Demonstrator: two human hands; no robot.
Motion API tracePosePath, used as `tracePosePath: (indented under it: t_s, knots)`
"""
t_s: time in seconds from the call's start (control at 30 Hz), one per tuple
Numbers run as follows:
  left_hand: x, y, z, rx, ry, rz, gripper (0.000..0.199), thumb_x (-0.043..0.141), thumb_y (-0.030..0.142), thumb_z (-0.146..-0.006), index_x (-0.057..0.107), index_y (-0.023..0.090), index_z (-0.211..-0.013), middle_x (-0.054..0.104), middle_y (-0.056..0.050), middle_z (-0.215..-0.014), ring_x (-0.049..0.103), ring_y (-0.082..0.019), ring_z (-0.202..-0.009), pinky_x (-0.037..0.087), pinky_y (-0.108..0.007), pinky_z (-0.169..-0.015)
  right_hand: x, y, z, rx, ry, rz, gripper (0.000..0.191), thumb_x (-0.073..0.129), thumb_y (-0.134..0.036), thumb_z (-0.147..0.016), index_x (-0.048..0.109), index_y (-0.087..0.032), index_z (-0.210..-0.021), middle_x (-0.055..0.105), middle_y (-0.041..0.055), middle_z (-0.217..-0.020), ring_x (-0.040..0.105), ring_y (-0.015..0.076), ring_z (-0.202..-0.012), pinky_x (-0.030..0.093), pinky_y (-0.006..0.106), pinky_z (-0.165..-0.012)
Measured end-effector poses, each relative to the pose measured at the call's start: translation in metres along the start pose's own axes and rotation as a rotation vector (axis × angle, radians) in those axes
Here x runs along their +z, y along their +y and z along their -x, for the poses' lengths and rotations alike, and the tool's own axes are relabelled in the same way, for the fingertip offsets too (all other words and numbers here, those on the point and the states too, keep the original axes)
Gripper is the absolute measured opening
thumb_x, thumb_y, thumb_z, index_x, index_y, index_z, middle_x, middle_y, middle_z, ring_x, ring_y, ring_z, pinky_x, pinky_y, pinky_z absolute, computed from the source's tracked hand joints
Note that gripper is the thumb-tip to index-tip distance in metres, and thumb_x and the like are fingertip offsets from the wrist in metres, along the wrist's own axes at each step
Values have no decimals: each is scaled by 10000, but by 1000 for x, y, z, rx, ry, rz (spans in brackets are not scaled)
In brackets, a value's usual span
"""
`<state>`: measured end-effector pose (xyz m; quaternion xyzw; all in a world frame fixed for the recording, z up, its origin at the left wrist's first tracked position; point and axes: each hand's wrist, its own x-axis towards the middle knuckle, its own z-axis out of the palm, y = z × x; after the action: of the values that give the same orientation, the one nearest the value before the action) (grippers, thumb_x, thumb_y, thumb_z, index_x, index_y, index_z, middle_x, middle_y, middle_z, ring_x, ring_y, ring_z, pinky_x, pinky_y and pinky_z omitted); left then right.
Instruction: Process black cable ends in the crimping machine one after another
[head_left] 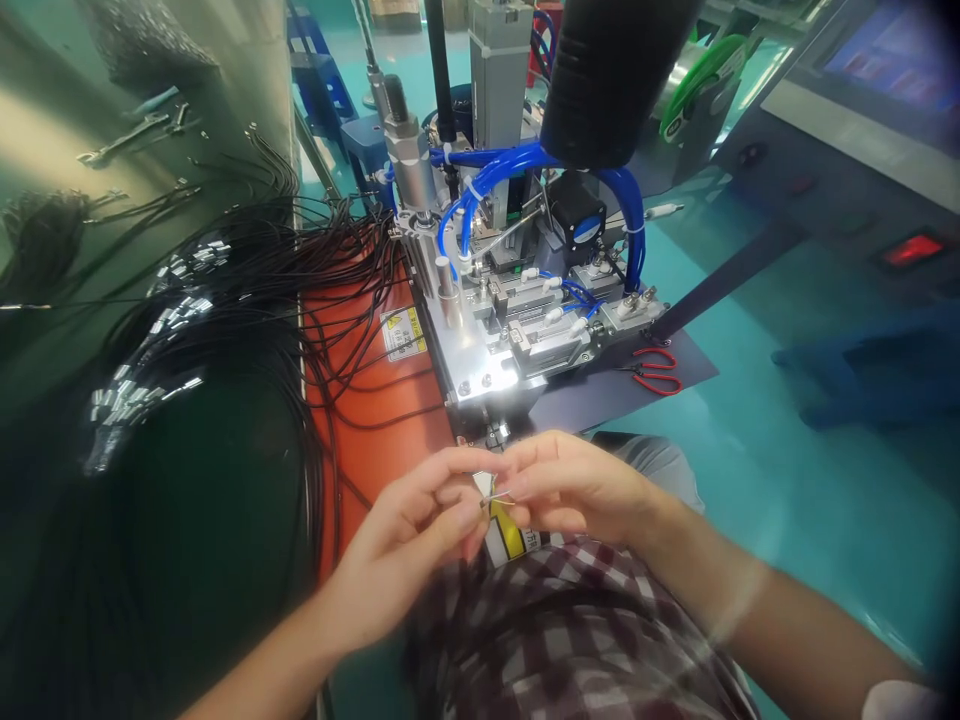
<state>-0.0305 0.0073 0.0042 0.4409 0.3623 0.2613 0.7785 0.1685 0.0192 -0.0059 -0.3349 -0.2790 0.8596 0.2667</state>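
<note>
My left hand (pixel 420 530) is closed, thumb against fingers, pinching a thin cable end (pixel 493 496) with fine light wires coming out of it. My right hand (pixel 581 485) meets it from the other side, its thumb and fingertips closed on the fine wires. The fingertips of both hands nearly touch, just in front of the metal machine. Most of the cable is hidden inside the left hand. Below the hands is a label with a yellow mark (pixel 510 530), partly covered.
A metal machine (pixel 469 365) with blue air tubes (pixel 502 165) stands ahead. Many black cables (pixel 262 230) lie at left, across the orange surface (pixel 367 420). Red-handled snips (pixel 656 372) lie on the right plate. A wrench (pixel 124 140) and a green-rimmed spool (pixel 701 85) are farther off.
</note>
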Motion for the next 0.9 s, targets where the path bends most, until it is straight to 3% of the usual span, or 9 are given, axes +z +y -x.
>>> tracePosePath:
  t_s: [0.1,0.2,0.43,0.53,0.63,0.77,0.9]
  knots:
    - [2,0,-2,-5,30,81,209,575,302,-903,614,225,-1092,467,51,-597,371,-56,-525,323,-168,-524,16,7,2,-170,147,109,101,618,-215,-832,576,-139,-780,599,-53,-596,370,-4,-320,249,136,-331]
    - [5,-3,-4,12,113,120,210,586,317,-894,613,216,-1077,461,61,-573,324,-37,-487,282,-153,-495,33,18,3,-243,281,203,166,534,-245,-897,501,-176,-750,410,-127,-383,320,22,-296,267,131,-339]
    - [15,-9,-5,46,292,60,146,595,327,-886,564,226,-987,526,56,-663,359,-22,-432,300,-165,-458,34,34,-1,-311,512,362,171,556,-279,-893,534,-180,-755,427,-100,-463,346,33,-364,274,139,-349]
    - [15,-9,-6,8,304,56,177,616,349,-870,577,215,-978,465,74,-592,312,-24,-420,245,-165,-432,30,30,-1,-316,511,408,167,566,-269,-888,545,-175,-751,432,-94,-474,374,38,-389,296,145,-375]
    - [12,-8,-6,-27,292,50,185,614,359,-872,596,203,-970,378,94,-484,265,-34,-418,194,-169,-430,29,23,0,-269,425,348,192,556,-293,-897,541,-169,-751,412,-103,-429,373,42,-366,314,155,-388]
    - [8,-8,-7,2,268,97,156,616,327,-870,603,198,-958,524,53,-584,292,-15,-402,182,-177,-432,26,20,-2,-258,306,186,246,546,-365,-895,568,-152,-773,506,-68,-549,404,31,-364,331,167,-392]
    - [7,-8,-8,31,263,109,160,596,308,-883,593,202,-1002,589,26,-659,345,-19,-417,207,-181,-445,25,20,-4,-313,347,196,252,565,-387,-878,602,-142,-830,579,-27,-708,470,28,-398,336,173,-399]
